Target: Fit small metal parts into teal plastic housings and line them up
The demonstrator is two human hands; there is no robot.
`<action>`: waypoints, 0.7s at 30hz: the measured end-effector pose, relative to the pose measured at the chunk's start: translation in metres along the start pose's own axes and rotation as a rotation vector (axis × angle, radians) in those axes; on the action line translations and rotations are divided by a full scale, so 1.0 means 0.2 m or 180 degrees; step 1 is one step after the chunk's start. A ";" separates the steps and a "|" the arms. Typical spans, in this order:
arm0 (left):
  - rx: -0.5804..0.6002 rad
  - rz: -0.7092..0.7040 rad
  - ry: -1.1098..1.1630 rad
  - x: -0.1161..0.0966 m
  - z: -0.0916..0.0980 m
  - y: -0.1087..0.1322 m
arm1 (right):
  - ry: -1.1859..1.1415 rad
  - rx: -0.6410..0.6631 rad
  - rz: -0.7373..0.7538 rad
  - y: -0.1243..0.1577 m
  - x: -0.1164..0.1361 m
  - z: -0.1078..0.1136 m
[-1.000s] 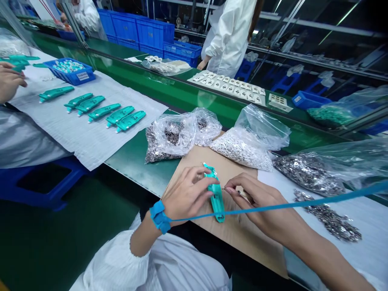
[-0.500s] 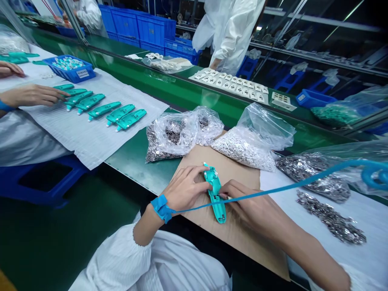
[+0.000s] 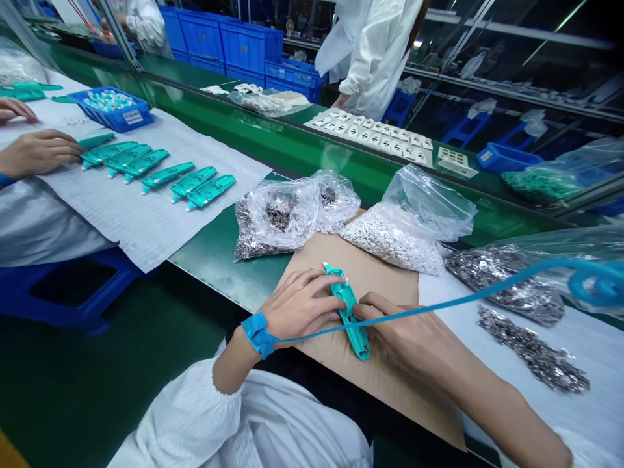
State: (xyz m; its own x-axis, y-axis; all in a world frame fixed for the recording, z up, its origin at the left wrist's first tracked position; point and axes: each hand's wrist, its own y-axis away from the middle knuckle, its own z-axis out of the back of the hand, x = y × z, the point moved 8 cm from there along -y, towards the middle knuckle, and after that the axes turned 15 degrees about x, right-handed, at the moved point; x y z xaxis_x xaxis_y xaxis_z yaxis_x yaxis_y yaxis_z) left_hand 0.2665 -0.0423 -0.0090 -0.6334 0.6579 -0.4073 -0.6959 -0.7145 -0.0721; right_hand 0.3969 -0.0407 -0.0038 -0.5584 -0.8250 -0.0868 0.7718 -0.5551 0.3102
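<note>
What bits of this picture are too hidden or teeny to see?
In the head view:
What the right hand holds, if anything: hidden behind its own curled fingers.
Part of the teal casing: covered by the left hand.
The exact shapes of single pieces in the loose metal pile: too small.
The head of the standing co-worker: cut off by the top edge.

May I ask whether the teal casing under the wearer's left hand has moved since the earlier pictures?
Yes: against the cardboard sheet, the teal casing has turned slightly, its near end swinging right and far end left.
</note>
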 end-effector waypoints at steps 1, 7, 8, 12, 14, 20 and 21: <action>0.0037 0.0008 -0.0021 0.00 -0.01 0.00 | 0.0045 -0.0108 0.0049 0.00 0.01 0.02; 0.0026 -0.0013 -0.0033 0.01 -0.02 -0.01 | -0.1310 -0.0345 -0.0065 0.04 -0.05 0.12; 0.0046 -0.0041 -0.0030 0.00 -0.02 -0.01 | -0.1847 -0.0518 -0.0184 0.05 -0.08 0.13; 0.0149 -0.0074 -0.0021 0.00 -0.03 -0.02 | -0.4399 -0.1521 -0.0558 0.09 -0.16 0.13; 0.0133 -0.0083 -0.0003 0.00 -0.03 -0.02 | -0.5322 -0.1896 -0.0575 0.06 -0.16 0.13; -0.0021 -0.0122 0.0056 -0.01 -0.02 -0.01 | -0.6615 -0.2663 -0.0306 -0.06 -0.14 0.16; -0.0015 -0.0123 0.0047 -0.01 -0.02 -0.01 | -0.6776 -0.2772 -0.0292 -0.07 -0.14 0.15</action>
State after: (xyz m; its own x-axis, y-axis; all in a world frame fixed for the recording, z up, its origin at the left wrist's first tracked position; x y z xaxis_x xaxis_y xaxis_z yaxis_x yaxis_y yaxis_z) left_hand 0.2696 -0.0429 -0.0120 -0.6009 0.6816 -0.4175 -0.7182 -0.6897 -0.0923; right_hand 0.3933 -0.0062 0.0224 0.4500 0.1221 0.8847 0.3100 -0.9504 -0.0266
